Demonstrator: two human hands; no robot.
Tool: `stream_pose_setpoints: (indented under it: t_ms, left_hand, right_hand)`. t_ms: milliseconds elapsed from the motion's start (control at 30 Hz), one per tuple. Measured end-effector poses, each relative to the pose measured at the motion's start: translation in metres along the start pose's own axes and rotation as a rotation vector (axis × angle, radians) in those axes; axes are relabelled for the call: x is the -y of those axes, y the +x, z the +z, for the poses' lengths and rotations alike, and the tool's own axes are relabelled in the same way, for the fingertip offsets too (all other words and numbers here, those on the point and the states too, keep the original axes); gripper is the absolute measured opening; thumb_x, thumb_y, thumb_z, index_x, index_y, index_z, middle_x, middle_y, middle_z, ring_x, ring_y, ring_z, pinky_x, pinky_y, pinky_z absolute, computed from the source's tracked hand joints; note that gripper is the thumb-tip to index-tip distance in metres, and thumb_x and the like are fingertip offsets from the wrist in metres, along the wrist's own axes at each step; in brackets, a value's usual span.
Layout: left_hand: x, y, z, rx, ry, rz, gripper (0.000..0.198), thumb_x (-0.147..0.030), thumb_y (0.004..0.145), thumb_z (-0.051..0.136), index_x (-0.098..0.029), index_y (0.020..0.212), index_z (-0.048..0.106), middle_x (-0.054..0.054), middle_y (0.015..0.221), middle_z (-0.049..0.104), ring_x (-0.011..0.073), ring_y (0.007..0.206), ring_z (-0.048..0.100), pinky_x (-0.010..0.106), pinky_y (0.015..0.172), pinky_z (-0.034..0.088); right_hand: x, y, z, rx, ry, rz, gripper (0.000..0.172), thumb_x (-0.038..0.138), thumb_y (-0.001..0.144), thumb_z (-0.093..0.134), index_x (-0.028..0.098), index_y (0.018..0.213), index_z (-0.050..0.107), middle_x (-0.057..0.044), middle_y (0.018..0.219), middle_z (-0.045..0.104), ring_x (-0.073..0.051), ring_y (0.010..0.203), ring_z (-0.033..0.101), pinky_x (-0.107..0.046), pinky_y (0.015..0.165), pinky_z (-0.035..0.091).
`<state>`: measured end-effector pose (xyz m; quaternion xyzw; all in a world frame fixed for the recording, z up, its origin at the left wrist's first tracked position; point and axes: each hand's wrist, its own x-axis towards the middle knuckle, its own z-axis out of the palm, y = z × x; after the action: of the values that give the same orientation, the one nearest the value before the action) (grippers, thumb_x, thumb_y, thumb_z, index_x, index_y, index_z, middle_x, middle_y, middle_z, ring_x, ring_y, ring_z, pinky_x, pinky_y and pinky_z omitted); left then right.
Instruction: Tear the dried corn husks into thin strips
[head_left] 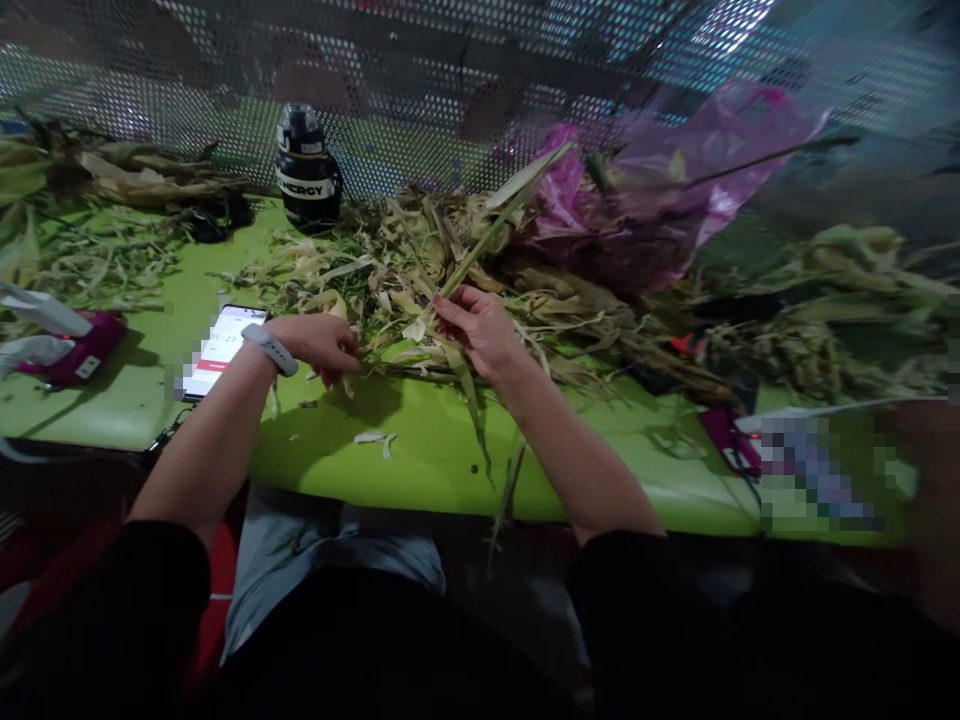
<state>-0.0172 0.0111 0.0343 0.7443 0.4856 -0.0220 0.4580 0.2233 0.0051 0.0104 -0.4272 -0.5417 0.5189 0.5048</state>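
Note:
My right hand (484, 330) pinches a long dried leafy stalk (480, 250) between thumb and fingers. The stalk slants up to the right, and withered leaves hang below the hand over the green table. To the left, my left hand (326, 345) is low at the near edge of a heap of pale plant strips (322, 262), its fingers curled inward. What lies in those fingers is hidden. A pile of dry, yellowish stalks and leaves (442, 225) stands just beyond both hands. A few pale scraps (386, 440) lie on the table (420, 470) in front of me.
A lit phone (225, 350) lies beside my left wrist. A black bottle (306, 175) stands at the back by a perforated metal panel (420, 90). A pink plastic bag (645, 200) sits at back right. Purple boxes with cables, one (82, 350) at left, flank the work area.

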Motion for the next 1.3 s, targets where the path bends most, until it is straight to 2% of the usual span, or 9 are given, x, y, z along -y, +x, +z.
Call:
stream_pose_setpoints:
  t_ms: [133,233,300,367,433,567,833,967,1300]
  left_hand:
    - [-0.008,-0.022,-0.012,-0.181,0.028,0.105,0.023,-0.03,0.064,0.081,-0.014,0.06,0.065,0.002,0.047,0.059,0.0126,0.044,0.053,0.023,0.05,0.039]
    - [-0.011,-0.043,-0.019,-0.434,0.009,0.238,0.02,-0.031,0.069,0.078,-0.015,0.077,0.069,0.002,0.056,0.063,0.0135,0.053,0.056,0.024,0.054,0.039]
    - [-0.014,-0.05,-0.016,-0.566,-0.008,0.306,0.026,-0.034,0.077,0.072,-0.016,0.094,0.066,0.003,0.064,0.067,0.0143,0.059,0.059,0.024,0.057,0.041]
    - [-0.02,-0.048,-0.008,-0.739,-0.074,0.386,0.03,-0.037,0.08,0.068,-0.017,0.102,0.062,0.003,0.071,0.069,0.0139,0.061,0.06,0.024,0.057,0.04]
    - [-0.026,-0.037,0.004,-0.816,-0.105,0.449,0.027,-0.035,0.084,0.063,-0.018,0.103,0.06,0.003,0.071,0.068,0.0133,0.06,0.058,0.024,0.056,0.038]
    - [-0.035,-0.012,0.025,-0.795,-0.164,0.521,0.024,-0.027,0.083,0.063,-0.016,0.103,0.057,0.001,0.07,0.064,0.0131,0.063,0.057,0.024,0.061,0.038]
    - [-0.029,0.015,0.051,-0.847,-0.11,0.567,0.027,-0.025,0.084,0.058,-0.017,0.108,0.051,-0.003,0.064,0.063,0.0112,0.054,0.054,0.023,0.055,0.036]
    - [-0.027,0.022,0.058,-0.863,-0.211,0.558,0.028,-0.027,0.085,0.059,-0.018,0.11,0.05,-0.002,0.069,0.067,0.0092,0.051,0.055,0.021,0.052,0.038]
    - [-0.03,0.022,0.054,-0.37,-0.804,0.495,0.029,-0.03,0.082,0.065,-0.021,0.105,0.049,-0.001,0.073,0.063,0.0159,0.067,0.067,0.026,0.056,0.057]
  right_hand:
    - [0.004,0.0,0.0,0.004,0.032,0.018,0.042,0.048,0.06,0.081,0.018,0.066,0.052,0.007,0.056,0.051,-0.005,0.051,0.045,-0.021,0.048,0.033]
    - [0.007,-0.001,0.0,0.012,0.07,0.041,0.044,0.048,0.058,0.083,0.018,0.066,0.052,0.007,0.057,0.052,-0.005,0.051,0.046,-0.02,0.049,0.033]
    - [0.009,-0.003,0.001,0.034,0.103,0.068,0.045,0.049,0.056,0.083,0.018,0.067,0.052,0.007,0.058,0.052,-0.005,0.053,0.047,-0.019,0.05,0.035]
    - [0.01,-0.006,0.004,0.071,0.141,0.092,0.045,0.048,0.054,0.084,0.018,0.067,0.053,0.007,0.06,0.054,-0.005,0.056,0.05,-0.02,0.052,0.038]
    - [0.012,-0.01,0.008,0.115,0.178,0.105,0.042,0.045,0.054,0.085,0.018,0.069,0.056,0.005,0.068,0.06,-0.007,0.065,0.055,-0.021,0.058,0.043]
    - [0.013,-0.015,0.015,0.153,0.213,0.08,0.032,0.038,0.059,0.084,0.019,0.075,0.064,0.002,0.085,0.067,-0.011,0.083,0.059,-0.024,0.072,0.047]
    - [0.007,-0.013,0.014,0.091,0.236,0.023,0.029,0.037,0.059,0.084,0.019,0.07,0.064,0.004,0.076,0.067,-0.009,0.077,0.059,-0.024,0.08,0.047]
    - [0.006,-0.012,0.014,0.064,0.324,0.062,0.032,0.04,0.056,0.085,0.02,0.068,0.063,0.004,0.076,0.069,-0.011,0.077,0.062,-0.026,0.081,0.049]
    - [0.0,-0.003,0.005,0.056,0.331,0.052,0.033,0.039,0.056,0.086,0.019,0.07,0.063,0.002,0.073,0.07,-0.013,0.074,0.064,-0.029,0.076,0.053]
